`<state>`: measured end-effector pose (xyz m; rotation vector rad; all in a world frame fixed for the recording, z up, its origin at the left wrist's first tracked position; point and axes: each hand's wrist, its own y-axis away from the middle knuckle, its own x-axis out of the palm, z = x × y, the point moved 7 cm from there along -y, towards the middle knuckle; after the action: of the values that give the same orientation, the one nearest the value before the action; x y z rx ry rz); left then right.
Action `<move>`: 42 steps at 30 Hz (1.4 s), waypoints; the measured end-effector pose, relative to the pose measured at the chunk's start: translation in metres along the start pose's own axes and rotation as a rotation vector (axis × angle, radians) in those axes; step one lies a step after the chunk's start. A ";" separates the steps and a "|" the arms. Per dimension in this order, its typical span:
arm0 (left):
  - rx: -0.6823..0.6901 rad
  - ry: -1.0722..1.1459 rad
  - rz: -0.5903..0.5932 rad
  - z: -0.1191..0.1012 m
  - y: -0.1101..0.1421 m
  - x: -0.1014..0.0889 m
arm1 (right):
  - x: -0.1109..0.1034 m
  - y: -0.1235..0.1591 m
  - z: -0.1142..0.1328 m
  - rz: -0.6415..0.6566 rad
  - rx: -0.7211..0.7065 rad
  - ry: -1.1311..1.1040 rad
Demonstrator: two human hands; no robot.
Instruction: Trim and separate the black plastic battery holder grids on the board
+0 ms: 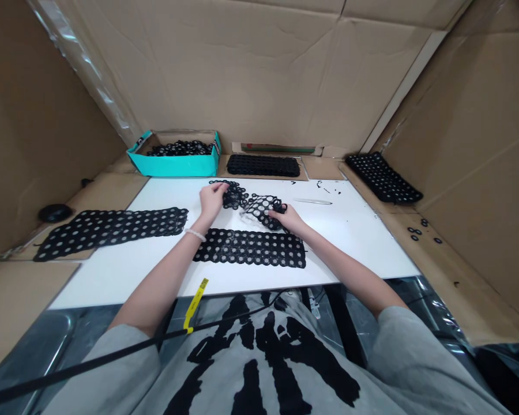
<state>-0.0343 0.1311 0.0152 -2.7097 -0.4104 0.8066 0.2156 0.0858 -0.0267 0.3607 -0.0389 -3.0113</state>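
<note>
Both my hands grip one crumpled black sheet of joined rubber rings (251,203), lifted a little above the white table (354,230). My left hand (211,199) pinches its left end, and my right hand (285,218) is closed on its right end. Just in front of my hands a flat black ring sheet (251,249) lies on the table. A longer ring sheet (112,227) lies to the left, hanging over the table's edge.
At the back left a teal box (177,164) holds loose black rings. A stack of ring sheets (263,165) lies at the back middle, another (383,177) at the right. Tweezers (313,201) and scraps lie on the table. Cardboard walls surround everything.
</note>
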 end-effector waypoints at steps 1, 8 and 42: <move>0.019 -0.101 -0.048 -0.001 -0.001 -0.009 | -0.003 -0.001 -0.002 -0.023 0.008 -0.013; 0.380 -0.333 0.234 -0.059 0.041 0.019 | -0.007 -0.002 -0.004 -0.108 0.021 -0.100; -0.316 0.405 0.355 -0.003 0.027 0.037 | 0.003 0.002 0.003 0.117 0.026 -0.296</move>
<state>0.0022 0.1185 -0.0093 -3.1936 0.0434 0.2620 0.2124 0.0839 -0.0246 -0.0844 -0.1181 -2.9218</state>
